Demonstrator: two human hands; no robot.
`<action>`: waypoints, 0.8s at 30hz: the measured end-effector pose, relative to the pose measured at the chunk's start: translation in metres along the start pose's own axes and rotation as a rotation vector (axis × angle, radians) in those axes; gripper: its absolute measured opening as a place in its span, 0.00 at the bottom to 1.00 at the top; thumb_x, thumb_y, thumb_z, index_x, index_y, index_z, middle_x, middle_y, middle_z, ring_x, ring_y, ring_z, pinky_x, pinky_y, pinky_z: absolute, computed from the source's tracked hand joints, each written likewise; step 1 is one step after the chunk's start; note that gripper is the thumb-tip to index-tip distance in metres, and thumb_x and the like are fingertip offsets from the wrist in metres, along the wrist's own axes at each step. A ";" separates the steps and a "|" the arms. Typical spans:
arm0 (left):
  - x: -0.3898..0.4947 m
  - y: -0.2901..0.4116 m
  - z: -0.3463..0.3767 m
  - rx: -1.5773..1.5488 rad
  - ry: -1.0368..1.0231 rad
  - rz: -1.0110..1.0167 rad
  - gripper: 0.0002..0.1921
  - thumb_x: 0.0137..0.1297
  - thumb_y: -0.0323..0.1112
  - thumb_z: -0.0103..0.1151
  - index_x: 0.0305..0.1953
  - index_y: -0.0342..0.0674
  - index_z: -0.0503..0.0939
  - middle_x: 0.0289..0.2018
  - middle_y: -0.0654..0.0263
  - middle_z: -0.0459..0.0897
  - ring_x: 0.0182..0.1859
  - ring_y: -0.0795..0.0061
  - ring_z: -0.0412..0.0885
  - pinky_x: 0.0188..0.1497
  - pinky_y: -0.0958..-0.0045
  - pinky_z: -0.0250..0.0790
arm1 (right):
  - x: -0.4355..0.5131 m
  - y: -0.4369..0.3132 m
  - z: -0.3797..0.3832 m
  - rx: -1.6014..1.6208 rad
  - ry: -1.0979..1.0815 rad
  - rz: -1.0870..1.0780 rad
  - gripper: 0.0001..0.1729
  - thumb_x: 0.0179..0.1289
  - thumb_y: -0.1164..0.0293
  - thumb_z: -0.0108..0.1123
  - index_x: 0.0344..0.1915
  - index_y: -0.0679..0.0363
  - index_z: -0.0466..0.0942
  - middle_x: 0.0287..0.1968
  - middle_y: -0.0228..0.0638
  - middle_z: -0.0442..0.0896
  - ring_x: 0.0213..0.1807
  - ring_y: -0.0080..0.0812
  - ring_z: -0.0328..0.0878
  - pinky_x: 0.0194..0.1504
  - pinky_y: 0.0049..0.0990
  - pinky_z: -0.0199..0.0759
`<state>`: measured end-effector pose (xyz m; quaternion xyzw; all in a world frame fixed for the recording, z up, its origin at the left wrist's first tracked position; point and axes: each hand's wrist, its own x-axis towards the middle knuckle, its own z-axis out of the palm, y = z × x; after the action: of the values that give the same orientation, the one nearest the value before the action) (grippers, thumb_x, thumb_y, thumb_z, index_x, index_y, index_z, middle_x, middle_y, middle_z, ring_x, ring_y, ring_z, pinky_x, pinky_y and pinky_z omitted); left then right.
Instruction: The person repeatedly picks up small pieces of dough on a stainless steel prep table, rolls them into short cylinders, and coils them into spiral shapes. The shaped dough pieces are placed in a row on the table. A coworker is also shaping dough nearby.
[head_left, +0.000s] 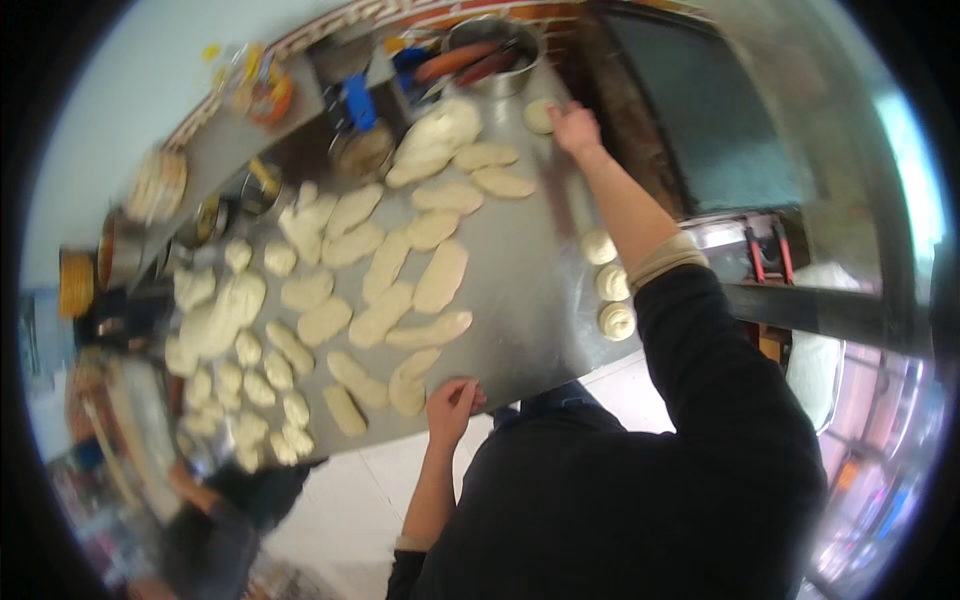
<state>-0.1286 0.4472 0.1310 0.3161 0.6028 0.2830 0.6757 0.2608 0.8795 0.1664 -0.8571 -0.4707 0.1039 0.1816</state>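
Observation:
My right hand (576, 129) is stretched to the far right part of a steel worktop (517, 277), its fingers at the edge of a round flat dough piece (538, 116); whether they grip it is unclear. At the near edge rests my left hand (455, 401), fingers curled together, with nothing visible in it. Beside it lies a folded-looking dough strip (411, 386). Several flattened oval dough pieces (441, 276) spread over the middle. Three coiled dough rounds (616, 321) form a row under my right forearm. A large dough mass (442, 135) lies at the back, small dough lumps (259, 389) at the left.
A metal pot (491, 56) with red-brown long things in it stands at the back. Bowls (260, 186) line the rear left. Another person's arm (196, 491) reaches in at the lower left. A dark flat plate (697, 112) lies beyond the worktop's right edge.

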 end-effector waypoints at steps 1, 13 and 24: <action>-0.001 0.001 0.000 0.013 0.013 0.011 0.11 0.81 0.37 0.65 0.50 0.34 0.87 0.39 0.63 0.92 0.40 0.75 0.91 0.41 0.76 0.81 | -0.015 -0.005 0.009 0.109 0.290 -0.255 0.21 0.72 0.60 0.69 0.55 0.64 0.85 0.47 0.49 0.89 0.53 0.52 0.87 0.58 0.46 0.79; -0.005 -0.001 -0.002 -0.008 -0.051 0.104 0.13 0.83 0.38 0.62 0.53 0.34 0.86 0.40 0.63 0.91 0.41 0.76 0.91 0.42 0.76 0.80 | -0.404 -0.075 0.057 0.153 -0.246 -1.101 0.17 0.64 0.59 0.74 0.46 0.56 0.82 0.47 0.40 0.83 0.52 0.49 0.80 0.54 0.46 0.77; -0.027 -0.040 -0.022 0.013 -0.030 0.198 0.12 0.82 0.31 0.59 0.58 0.33 0.83 0.43 0.61 0.90 0.45 0.71 0.91 0.47 0.71 0.83 | -0.413 0.049 -0.043 0.802 -0.237 -0.419 0.24 0.73 0.63 0.67 0.64 0.58 0.74 0.47 0.49 0.86 0.47 0.53 0.85 0.53 0.50 0.80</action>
<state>-0.1534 0.4026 0.1160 0.3830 0.5601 0.3396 0.6514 0.0929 0.4976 0.1884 -0.5880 -0.5738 0.3360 0.4607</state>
